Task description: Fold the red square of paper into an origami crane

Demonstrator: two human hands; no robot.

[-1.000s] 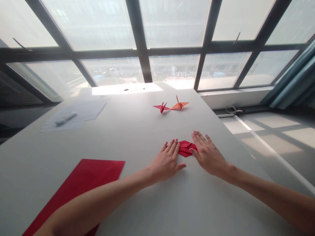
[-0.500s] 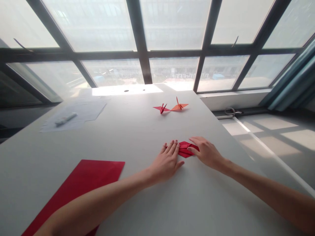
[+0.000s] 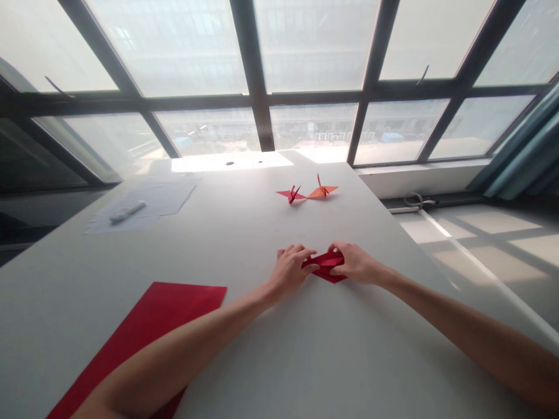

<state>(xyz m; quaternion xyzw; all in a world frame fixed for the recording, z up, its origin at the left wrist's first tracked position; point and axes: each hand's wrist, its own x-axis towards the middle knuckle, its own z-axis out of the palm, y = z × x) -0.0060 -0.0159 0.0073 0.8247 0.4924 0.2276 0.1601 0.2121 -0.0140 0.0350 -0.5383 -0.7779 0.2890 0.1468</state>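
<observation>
Between my two hands is a folded piece of red paper (image 3: 326,265), with several creased layers showing on top. My left hand (image 3: 292,269) pinches its left end between thumb and fingers. On the other end, my right hand (image 3: 353,263) grips the paper, thumb at the near side and fingers at the far side. Parts of both ends are hidden under the fingers. Beyond my hands stand a red paper crane (image 3: 291,195) and an orange paper crane (image 3: 323,190), their wings close together.
A large red sheet (image 3: 131,337) lies at the left, partly beneath my left forearm. White papers (image 3: 174,198) with a pale tube-like object (image 3: 128,212) on them are at the far left of the white table (image 3: 244,233). Windows rise behind; the table's right edge drops to the floor.
My left hand has gone from lying flat on the paper's left end to pinching it. My right hand has shifted slightly left and closed on the paper. The view has moved slightly.
</observation>
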